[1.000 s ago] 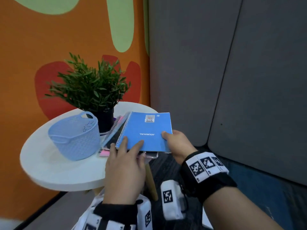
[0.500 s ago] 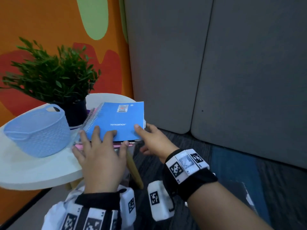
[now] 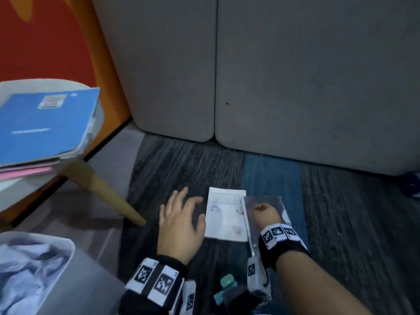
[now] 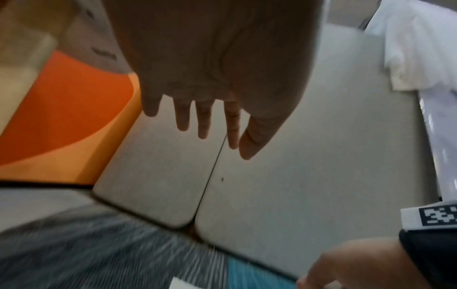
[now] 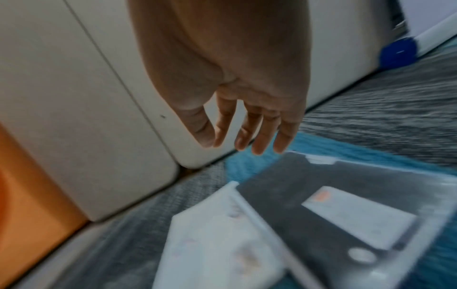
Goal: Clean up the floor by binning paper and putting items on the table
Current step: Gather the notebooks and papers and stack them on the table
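Note:
A blue journal lies on top of a stack of notebooks on the white round table at the left. On the carpet lie a white booklet and, to its right, a dark item in a clear sleeve, also seen in the right wrist view as white booklet and dark item. My left hand hovers, fingers spread and empty, just left of the white booklet. My right hand hangs above the dark item with relaxed fingers, holding nothing.
A white bin with crumpled paper stands at the lower left. A wooden table leg slants down to the floor near my left hand. Grey padded panels close the back. A teal object lies by my wrists.
Both hands let go of the blue journal, which stays on the table stack, and dropped to the floor. The view swung down and right to the booklet and dark item.

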### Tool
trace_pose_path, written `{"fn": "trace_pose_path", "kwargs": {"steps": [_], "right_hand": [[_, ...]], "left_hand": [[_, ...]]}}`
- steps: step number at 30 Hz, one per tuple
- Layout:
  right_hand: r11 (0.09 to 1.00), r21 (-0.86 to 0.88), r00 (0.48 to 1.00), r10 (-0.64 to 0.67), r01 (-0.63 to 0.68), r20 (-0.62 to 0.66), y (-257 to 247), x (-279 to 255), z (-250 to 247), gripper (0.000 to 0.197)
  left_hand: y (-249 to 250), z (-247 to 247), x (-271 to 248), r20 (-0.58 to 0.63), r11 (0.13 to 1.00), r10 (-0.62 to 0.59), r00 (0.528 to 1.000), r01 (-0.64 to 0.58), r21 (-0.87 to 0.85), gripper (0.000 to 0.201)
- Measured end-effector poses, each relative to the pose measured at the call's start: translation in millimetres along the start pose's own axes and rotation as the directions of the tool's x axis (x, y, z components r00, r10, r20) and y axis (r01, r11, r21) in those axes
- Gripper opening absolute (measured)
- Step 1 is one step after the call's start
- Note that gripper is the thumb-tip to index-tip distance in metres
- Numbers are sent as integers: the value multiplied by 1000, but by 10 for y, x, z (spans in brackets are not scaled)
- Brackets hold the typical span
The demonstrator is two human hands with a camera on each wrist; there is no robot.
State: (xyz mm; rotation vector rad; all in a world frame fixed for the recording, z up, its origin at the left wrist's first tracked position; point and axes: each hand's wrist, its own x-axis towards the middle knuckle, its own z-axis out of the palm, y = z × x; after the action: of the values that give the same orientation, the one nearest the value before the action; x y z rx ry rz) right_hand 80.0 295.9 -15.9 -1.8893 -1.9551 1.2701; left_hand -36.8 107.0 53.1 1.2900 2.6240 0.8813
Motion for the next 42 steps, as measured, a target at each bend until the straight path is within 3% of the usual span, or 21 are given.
{"fn": "trace_pose_path", "kwargs": {"steps": [3, 7, 10, 13, 15, 18, 21, 26, 29, 32, 34, 36, 40, 42], "right_hand": [[970, -213, 992, 127, -121, 15, 575, 299, -55, 41], [915, -263, 950, 312, -305, -18, 1119, 606, 24, 68], [897, -308, 947, 320, -317, -44, 1255, 711, 35, 85], [881, -389, 963, 262, -268, -71, 1248, 721, -63, 58], [908, -324, 955, 293, -266, 40, 1264, 731, -153, 43], [926, -228, 923, 342, -300, 175, 1189, 707, -256, 38], [924, -51, 908, 381, -379, 174, 1027, 670, -259, 47], [960, 199, 978, 175, -195, 115, 561, 493, -203, 23], [979, 203, 995, -5, -15, 95, 151, 305, -32, 15], [967, 245, 993, -87, 64, 84, -209, 105, 110, 13], [942, 319, 984, -144, 104, 104, -440, -81, 200, 17], [910, 386, 962, -227, 153, 154, -652, -314, 262, 19], [866, 381, 881, -423, 324, 212, -993, -809, 363, 26], [832, 433, 851, -474, 347, 228, -1098, -1018, 387, 29]], "left_hand": [[-58, 475, -89, 164, 998, -19, 986, 29, -60, 33], [-77, 897, -198, 299, 993, -63, 952, 88, -72, 33], [-102, 1067, -251, 362, 992, -107, 926, 126, -28, 32], [-140, 1165, -289, 378, 987, -138, 916, 157, -20, 30], [-155, 1225, -311, 381, 983, -156, 912, 181, -32, 27], [-129, 1278, -322, 388, 975, -165, 907, 209, -73, 25], [-56, 1275, -296, 362, 961, -135, 922, 210, -178, 20], [45, 1117, -133, 343, 903, -152, 927, 272, -334, 24], [34, 992, -79, 397, 888, -131, 908, 286, -361, 58], [50, 891, -43, 424, 887, -90, 901, 266, -378, 98], [6, 775, -22, 407, 883, -93, 909, 264, -387, 106], [-43, 585, -9, 372, 895, -108, 922, 253, -368, 98], [-153, 145, -27, 183, 951, -140, 973, 184, -250, 74], [-192, -36, -69, 112, 959, -138, 984, 161, -234, 64]]}}
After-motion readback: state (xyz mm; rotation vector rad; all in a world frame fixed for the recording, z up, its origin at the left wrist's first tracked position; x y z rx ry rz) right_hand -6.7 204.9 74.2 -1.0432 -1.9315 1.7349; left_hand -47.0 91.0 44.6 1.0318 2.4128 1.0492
